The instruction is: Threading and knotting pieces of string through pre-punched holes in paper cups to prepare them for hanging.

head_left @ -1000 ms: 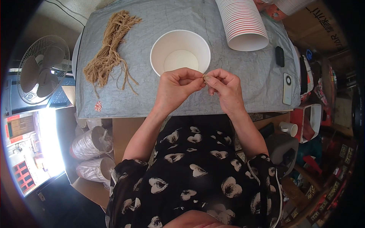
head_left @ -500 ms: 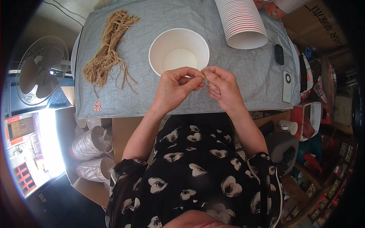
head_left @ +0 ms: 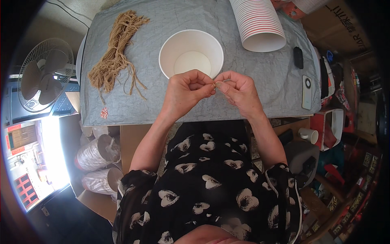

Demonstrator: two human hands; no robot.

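My left hand [head_left: 187,91] and my right hand [head_left: 239,92] meet over the near side of a white paper tub [head_left: 167,55], thumbs and forefingers pinched together. Between the fingertips is a thin tan string [head_left: 215,85], mostly hidden by the fingers. The tub stands upright with its open mouth towards me, and the hands cover part of its near rim. On the left of the table lies a loose bundle of tan twine [head_left: 115,53], its strands fraying out at the lower end. A small heap of red and white bits [head_left: 104,113] sits near the table's front left edge.
A stack of nested paper tubs [head_left: 262,24] lies at the back right of the grey-covered table [head_left: 142,110]. Near the right edge are a black object [head_left: 298,57] and a phone [head_left: 306,92]. A fan [head_left: 46,75] stands left; wrapped tubs [head_left: 97,153] sit below it.
My right hand has shifted slightly left and its fingers have drawn closer to the left fingertips. Less of the string shows now. The tub and the twine bundle stay in place.
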